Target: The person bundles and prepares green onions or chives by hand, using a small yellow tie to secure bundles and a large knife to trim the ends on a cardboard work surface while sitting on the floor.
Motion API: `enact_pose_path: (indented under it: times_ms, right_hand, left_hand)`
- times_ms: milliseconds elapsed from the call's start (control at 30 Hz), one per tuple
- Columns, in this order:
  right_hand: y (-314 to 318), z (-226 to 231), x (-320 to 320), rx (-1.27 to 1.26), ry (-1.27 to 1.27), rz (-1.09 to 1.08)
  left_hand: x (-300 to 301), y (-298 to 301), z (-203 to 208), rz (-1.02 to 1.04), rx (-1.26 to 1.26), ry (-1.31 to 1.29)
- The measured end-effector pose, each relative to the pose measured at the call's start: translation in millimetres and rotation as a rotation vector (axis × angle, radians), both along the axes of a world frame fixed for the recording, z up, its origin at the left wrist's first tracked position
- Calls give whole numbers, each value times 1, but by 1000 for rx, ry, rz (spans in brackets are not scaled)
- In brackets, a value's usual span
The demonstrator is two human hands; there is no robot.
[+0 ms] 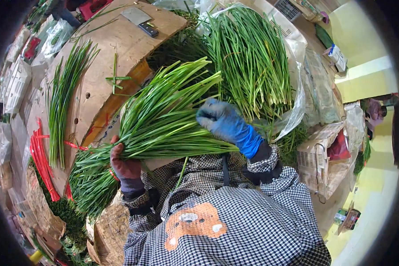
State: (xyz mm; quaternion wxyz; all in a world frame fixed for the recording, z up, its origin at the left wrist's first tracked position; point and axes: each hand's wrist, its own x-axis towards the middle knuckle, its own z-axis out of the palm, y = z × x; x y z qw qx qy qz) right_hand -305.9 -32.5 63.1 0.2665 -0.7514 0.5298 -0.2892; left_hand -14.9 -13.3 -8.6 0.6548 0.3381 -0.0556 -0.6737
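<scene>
My left hand (124, 164), in a dark reddish glove, is wrapped around a large bunch of garlic chives (164, 119) in front of my chest. The bunch fans out to the right, and its leafy ends hang down at the left. A bit of red tie shows on it just below the hand. At the bunch's right side is my right hand (217, 116), in a blue glove with its fingers curled closed. Whether a stem is pinched in them is hidden. Further back lies a big heap of loose garlic chives (248, 57) on clear plastic.
A brown board (97, 80) at the left bears a smaller bundle of chives (65, 106) and a cleaver (139, 20) with a dark handle. Red tie strips (42, 164) hang by its near edge. On the right stands a pale plastic crate (317, 162).
</scene>
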Motion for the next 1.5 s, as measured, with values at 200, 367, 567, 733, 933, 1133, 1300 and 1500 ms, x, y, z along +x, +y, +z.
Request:
enact_pose_path:
  times_ms: [200, 367, 567, 733, 933, 1133, 1300, 1500]
  right_hand:
    - [9, 38, -62, 49, -469, -419]
    - [53, -7, -116, 287, -347, -493]
    - [43, -25, -53, 293, -136, -164]
    - [48, -36, -64, 177, -181, -304]
    - [106, -39, -145, -55, 228, -674]
    - [209, -32, -215, 317, 484, -882]
    - [130, -33, -109, 348, -241, -558]
    - [63, -27, -58, 388, -353, -304]
  left_hand:
    - [8, 2, -7, 5, -12, -50]
    - [-3, 1, 0, 0, 26, -41]
    - [5, -1, -7, -3, -8, -35]
    - [3, 0, -5, 2, 13, -34]
    - [9, -1, -15, -30, 26, -26]
    - [8, -2, -18, -18, 13, -29]
    - [9, -5, -19, -28, 6, -46]
    - [12, -3, -20, -30, 3, -16]
